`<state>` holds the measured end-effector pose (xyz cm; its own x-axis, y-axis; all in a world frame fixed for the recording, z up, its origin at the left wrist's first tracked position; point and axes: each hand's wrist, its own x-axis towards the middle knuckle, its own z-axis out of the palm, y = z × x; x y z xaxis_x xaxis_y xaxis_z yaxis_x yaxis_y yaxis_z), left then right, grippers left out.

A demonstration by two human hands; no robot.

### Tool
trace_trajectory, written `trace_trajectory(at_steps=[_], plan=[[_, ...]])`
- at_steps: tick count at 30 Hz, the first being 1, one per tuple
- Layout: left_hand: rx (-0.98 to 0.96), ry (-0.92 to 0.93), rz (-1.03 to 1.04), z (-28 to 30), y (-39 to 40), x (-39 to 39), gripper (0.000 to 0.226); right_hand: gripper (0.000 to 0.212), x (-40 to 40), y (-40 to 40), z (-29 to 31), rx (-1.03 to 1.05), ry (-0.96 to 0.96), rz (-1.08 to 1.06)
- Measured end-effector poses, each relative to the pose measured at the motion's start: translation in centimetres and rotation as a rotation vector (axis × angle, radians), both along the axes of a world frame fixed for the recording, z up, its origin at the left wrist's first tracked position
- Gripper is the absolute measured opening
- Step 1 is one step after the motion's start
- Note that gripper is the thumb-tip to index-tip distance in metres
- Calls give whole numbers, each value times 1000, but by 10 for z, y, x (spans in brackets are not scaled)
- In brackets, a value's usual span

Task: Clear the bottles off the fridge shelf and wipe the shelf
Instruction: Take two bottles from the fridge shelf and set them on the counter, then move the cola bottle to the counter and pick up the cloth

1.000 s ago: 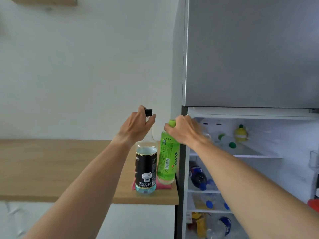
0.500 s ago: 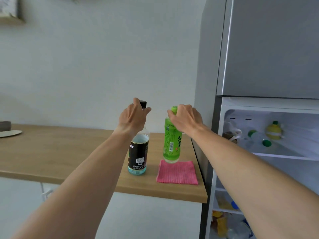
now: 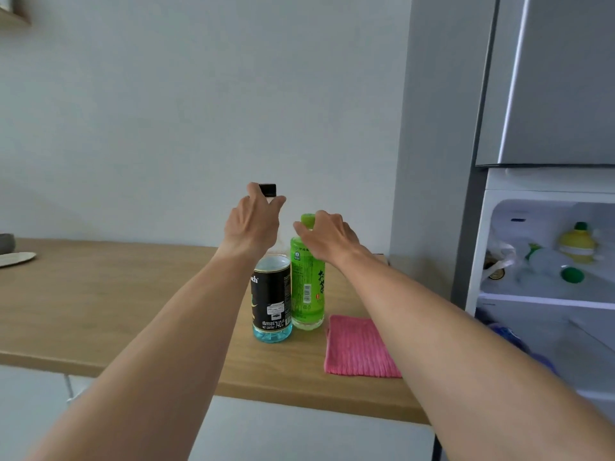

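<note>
Head camera, looking forward and down along both of my bare forearms. My left hand (image 3: 254, 222) is closed around the neck of a clear bottle with a black label (image 3: 271, 299), fingers pinched just under its black cap. My right hand (image 3: 327, 236) is closed around the top of a green tea bottle (image 3: 307, 291), fingertips at its green cap. Both bottles stand upright on the wooden counter (image 3: 100, 294), touching or nearly touching side by side; they look set down, though I cannot tell whether their full weight is on the wood yet.

Just to the right of the green bottle a folded pink cloth (image 3: 357, 347) lies flat near the counter's front edge, partly under my right forearm.

At the far right the fridge (image 3: 549, 94) stands open. On its upper shelf (image 3: 545, 299) a yellow lemon-shaped bottle (image 3: 577, 244) and at least one pale bottle with a green cap (image 3: 572, 275) remain, so clearing is unfinished.

Risks, as I judge them: both bottles are tall and held only at the top, so letting go unevenly could tip one into the other. My right forearm drawing back could drag the cloth off the edge. Bottles lying on the shelf may roll when I reach in.
</note>
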<state>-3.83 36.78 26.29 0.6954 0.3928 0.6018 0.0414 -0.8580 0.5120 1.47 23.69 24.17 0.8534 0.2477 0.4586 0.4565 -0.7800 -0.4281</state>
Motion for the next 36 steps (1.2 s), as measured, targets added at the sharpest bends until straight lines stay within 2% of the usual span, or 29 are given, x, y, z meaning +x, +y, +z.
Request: trace_trajectory(at_steps=[5,8,12,17,21,26,32,36], plan=[[-49,20,25,-22,-4,-10,58,69,-6,-11,-11,26,41,-21],[-58,-55,70,-52,-15,-30,62,67,-24,-28,-36,-21,-53,-55],[38,-97,125,-93,-42,-59,57,65,-52,-63,-79,-142,-143,-63],[173,1,-58,-114,-95,-81,45,70,-87,-117,-106,-234,-98,-18],[221,-8,-154,-120,-144,-102,48,67,-120,-158,-108,-133,-112,-16],[260,2,-285,-129,-215,-122,38,53,-151,-225,-117,-15,-144,-111],[294,66,-538,-165,-301,-121,28,42,-154,-332,-162,9,-13,-371],[323,216,-555,-196,-346,-91,29,40,-124,-393,-189,42,201,-506]])
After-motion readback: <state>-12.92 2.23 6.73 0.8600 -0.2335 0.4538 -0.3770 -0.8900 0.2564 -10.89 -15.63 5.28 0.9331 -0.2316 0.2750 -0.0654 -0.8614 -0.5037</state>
